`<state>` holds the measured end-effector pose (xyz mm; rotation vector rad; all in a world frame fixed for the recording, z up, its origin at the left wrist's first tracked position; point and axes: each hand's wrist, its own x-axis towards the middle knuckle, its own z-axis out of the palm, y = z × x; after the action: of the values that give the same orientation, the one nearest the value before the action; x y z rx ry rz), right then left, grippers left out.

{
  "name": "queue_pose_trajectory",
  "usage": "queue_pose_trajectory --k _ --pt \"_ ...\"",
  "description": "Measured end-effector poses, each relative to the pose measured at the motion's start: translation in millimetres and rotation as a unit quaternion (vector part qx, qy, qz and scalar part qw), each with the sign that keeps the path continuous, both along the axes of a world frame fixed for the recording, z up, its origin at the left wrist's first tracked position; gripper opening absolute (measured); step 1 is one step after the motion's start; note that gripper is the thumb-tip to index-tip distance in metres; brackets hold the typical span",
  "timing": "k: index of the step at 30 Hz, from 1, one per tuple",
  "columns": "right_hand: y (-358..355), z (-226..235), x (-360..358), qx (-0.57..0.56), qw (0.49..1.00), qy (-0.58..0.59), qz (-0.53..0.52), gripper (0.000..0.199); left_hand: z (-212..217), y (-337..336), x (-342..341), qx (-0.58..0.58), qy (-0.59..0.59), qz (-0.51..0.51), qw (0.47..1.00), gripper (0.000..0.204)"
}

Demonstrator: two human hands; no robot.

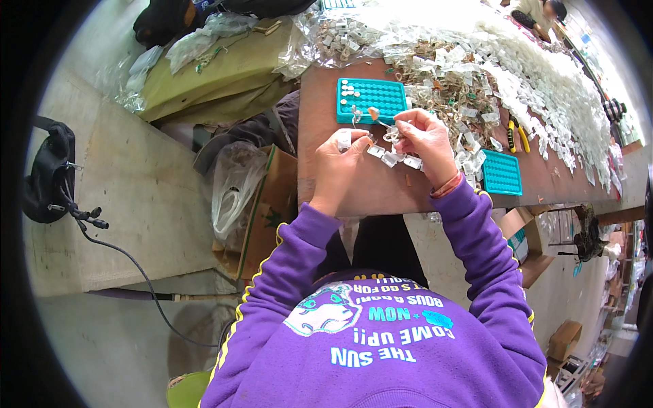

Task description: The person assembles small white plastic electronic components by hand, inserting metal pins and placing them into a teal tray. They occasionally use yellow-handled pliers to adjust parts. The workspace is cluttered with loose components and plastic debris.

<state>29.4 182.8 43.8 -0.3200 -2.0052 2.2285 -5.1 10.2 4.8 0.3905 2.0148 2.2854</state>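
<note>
Over the front part of the brown table, my left hand [339, 163] is closed, with a small white plastic piece [344, 141] at its fingers. Close by on the right, my right hand [428, 141] pinches a small whitish part [392, 134]; its exact kind is too small to tell. Thin wire-like bits and an orange-brown tip show between the two hands. Several small white plastic pieces [389, 158] lie on the table just below them. Beyond the hands sits a teal tray [398, 88] with rows of hollows; small round white pieces [347, 88] rest in its left part.
A large heap of white and clear plastic pieces [537, 75] covers the table's back and right. Yellow-and-black pliers [518, 134] lie beside a second teal tray [502, 172]. A cardboard box [269, 211] with a clear bag stands left of the table. Another person [541, 17] is at the far right.
</note>
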Motion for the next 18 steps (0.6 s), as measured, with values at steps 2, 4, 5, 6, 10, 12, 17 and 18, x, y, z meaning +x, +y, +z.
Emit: queue_pose_trajectory --k 2,4,5,6,10,12,17,18 --pt "1.0 5.7 -5.1 0.382 0.917 0.105 -0.047 0.019 0.1 -2.9 -0.5 0.052 -0.04 -0.051 0.997 0.012" --pt "-2.9 11.8 -4.6 0.583 0.794 0.14 -0.099 0.025 -0.2 -5.5 -0.1 0.085 -0.044 -0.081 0.992 0.013" --pt "-5.7 14.6 -1.0 0.548 0.815 0.167 -0.082 0.025 -0.5 -6.7 0.1 0.108 -0.043 -0.098 0.988 0.014" --pt "-7.9 17.6 4.2 0.509 0.843 0.161 -0.059 0.026 -0.6 -8.7 -0.3 0.13 -0.075 -0.112 0.982 0.013" --pt "-22.6 19.7 19.5 0.337 0.92 0.19 0.058 0.032 -2.1 -12.7 -1.6 0.204 -0.148 -0.17 0.953 0.013" --pt "-24.9 18.3 22.2 0.338 0.913 0.215 0.08 0.033 -3.4 -13.1 -1.4 0.217 -0.164 -0.197 0.942 0.013" --pt "-28.4 10.3 24.6 0.306 0.924 0.217 0.068 0.033 -5.3 -15.8 -2.8 0.227 -0.164 -0.24 0.929 0.014" --pt "-28.3 9.2 25.4 0.301 0.927 0.212 0.068 0.031 -5.5 -15.7 -2.7 0.226 -0.167 -0.237 0.93 0.015"
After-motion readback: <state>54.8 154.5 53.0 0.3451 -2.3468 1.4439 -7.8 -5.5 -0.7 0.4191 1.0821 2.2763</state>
